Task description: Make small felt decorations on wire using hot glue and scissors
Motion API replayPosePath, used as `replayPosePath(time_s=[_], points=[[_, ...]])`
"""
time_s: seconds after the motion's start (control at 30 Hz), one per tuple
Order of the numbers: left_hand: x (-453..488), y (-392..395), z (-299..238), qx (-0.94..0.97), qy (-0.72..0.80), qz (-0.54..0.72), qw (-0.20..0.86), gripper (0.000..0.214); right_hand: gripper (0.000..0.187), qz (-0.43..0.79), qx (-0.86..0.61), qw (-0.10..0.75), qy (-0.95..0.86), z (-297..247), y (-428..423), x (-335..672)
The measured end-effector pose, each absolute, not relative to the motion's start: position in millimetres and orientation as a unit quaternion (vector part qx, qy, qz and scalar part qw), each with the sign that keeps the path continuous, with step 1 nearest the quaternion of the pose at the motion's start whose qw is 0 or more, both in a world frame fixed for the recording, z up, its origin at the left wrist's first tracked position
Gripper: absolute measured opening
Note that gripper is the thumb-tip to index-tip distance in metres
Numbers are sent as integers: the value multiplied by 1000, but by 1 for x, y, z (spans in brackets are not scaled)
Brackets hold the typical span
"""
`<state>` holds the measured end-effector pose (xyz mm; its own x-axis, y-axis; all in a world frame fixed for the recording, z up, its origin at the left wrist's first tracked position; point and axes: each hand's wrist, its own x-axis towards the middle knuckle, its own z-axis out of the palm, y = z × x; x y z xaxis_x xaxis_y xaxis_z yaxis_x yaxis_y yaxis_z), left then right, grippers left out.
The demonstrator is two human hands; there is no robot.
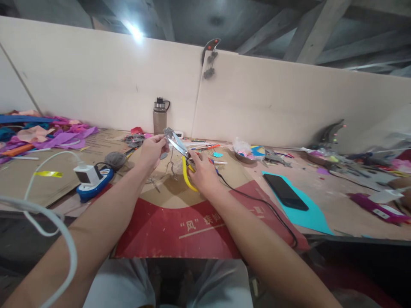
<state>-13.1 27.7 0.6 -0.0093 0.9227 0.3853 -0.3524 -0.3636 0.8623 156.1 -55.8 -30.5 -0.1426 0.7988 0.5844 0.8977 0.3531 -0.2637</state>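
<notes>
Right hand (202, 173): grip closed around the yellow handles of the scissors (177, 146), which are held above the table (340, 203) with blades parted and pointing up and to the left. Left hand (156, 147): grip narrow, thumb and fingers pinched on a small grey piece (168, 131) at the blade tips; the exact contact between piece and blades cannot be told. Thin grey strands (172, 164) show below the blades, between the hands.

Red-and-brown cardboard (150, 231) lies under the work. To the left: a ball of grey yarn (116, 160), a blue power strip (95, 187) with a white plug in it, and a heap of coloured scraps (61, 136). Behind the hands, a bottle (159, 119) stands upright near the partition (257, 98). To the right, a black phone (285, 191) lies on a blue sheet (317, 219).
</notes>
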Motion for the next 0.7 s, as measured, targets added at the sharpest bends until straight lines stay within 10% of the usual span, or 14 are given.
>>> replayPosePath(time_s=[0.7], points=[[-14,30,-3,583,293,605,456,17,54,-88,-581,297,-753,-24,-59,161]])
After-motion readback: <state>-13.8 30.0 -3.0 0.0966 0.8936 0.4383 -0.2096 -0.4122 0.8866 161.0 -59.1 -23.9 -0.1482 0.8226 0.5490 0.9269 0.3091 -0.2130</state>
